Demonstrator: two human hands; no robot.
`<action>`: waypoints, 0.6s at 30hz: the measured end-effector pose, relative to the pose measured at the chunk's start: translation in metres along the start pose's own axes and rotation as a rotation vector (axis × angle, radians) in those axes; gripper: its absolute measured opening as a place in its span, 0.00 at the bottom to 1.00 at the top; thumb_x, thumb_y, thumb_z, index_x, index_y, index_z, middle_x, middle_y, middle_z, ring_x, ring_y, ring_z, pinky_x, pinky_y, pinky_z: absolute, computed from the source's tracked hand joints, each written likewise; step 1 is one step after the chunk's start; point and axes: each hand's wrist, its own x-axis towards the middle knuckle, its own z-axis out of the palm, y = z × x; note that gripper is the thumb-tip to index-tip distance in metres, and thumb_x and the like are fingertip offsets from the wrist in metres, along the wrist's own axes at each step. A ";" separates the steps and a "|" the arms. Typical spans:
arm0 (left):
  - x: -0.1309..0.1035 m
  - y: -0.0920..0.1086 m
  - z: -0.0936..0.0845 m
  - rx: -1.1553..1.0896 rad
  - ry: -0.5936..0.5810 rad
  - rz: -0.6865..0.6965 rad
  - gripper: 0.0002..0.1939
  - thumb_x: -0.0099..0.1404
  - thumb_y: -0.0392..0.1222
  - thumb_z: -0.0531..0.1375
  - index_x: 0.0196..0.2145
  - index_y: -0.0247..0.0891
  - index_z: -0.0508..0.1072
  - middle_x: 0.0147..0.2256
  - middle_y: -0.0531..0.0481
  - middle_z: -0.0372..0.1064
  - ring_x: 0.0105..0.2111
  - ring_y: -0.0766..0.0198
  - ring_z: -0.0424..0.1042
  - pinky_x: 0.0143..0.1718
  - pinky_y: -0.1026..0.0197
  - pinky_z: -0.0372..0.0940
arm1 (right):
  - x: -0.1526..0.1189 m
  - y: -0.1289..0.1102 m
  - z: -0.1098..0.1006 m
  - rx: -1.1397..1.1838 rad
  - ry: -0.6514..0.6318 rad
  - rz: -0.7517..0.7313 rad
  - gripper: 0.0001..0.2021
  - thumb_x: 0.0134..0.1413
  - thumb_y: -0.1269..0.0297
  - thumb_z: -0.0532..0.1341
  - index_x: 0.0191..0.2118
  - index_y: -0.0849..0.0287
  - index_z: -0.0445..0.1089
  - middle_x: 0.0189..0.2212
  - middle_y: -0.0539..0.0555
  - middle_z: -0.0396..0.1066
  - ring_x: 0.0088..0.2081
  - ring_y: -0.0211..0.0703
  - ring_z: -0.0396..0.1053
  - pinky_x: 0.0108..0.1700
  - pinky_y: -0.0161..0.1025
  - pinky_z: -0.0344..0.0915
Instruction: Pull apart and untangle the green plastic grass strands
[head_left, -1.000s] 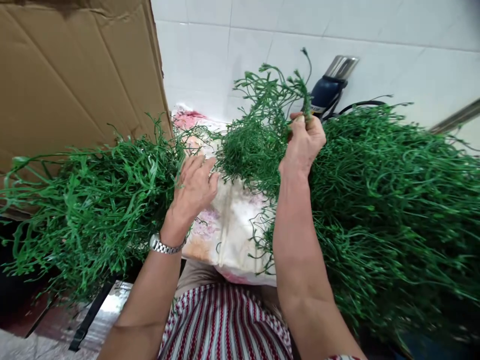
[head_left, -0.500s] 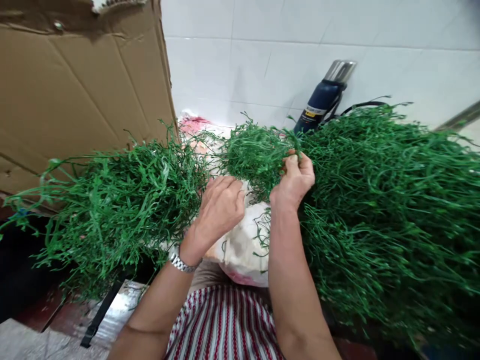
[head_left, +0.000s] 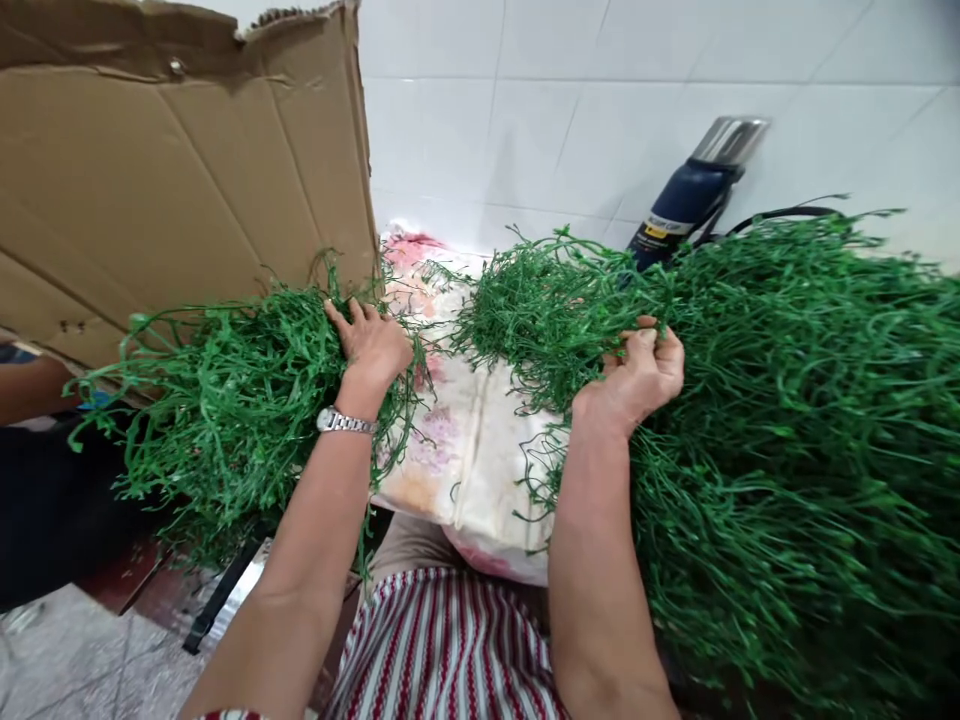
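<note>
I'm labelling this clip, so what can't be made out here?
In the head view:
Base of the flask: hidden behind greens.
Label's fine print: too small.
Right pile: cut off by the right edge.
Greens within the right grip: partly hidden by the hand.
Other person's arm: cut off by left edge.

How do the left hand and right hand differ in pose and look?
The left hand lies with fingers spread on the left pile; the right hand is curled, pinching green stems. The left hand has a watch at its wrist; the right hand shows none. Both touch greenery.
</note>
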 end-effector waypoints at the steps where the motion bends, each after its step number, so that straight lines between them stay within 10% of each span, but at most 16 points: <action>1: 0.000 0.002 0.000 0.017 -0.025 0.007 0.26 0.57 0.49 0.51 0.45 0.26 0.72 0.53 0.28 0.61 0.60 0.36 0.46 0.56 0.30 0.28 | 0.001 0.000 -0.001 -0.002 -0.003 0.001 0.08 0.45 0.67 0.56 0.35 0.60 0.64 0.31 0.48 0.68 0.25 0.29 0.62 0.26 0.30 0.60; 6: -0.004 0.019 0.007 0.063 -0.075 0.124 0.25 0.56 0.49 0.51 0.42 0.28 0.74 0.46 0.30 0.69 0.58 0.37 0.50 0.56 0.31 0.30 | 0.004 0.003 -0.002 0.012 -0.058 -0.028 0.08 0.42 0.66 0.57 0.33 0.60 0.64 0.30 0.49 0.68 0.24 0.30 0.62 0.27 0.32 0.61; 18: -0.056 0.043 -0.030 -0.526 0.438 0.374 0.16 0.60 0.40 0.51 0.43 0.34 0.72 0.49 0.40 0.67 0.57 0.49 0.57 0.60 0.41 0.43 | -0.019 0.012 -0.005 -0.132 -0.309 -0.150 0.10 0.49 0.62 0.58 0.38 0.58 0.66 0.29 0.49 0.67 0.29 0.34 0.67 0.35 0.34 0.66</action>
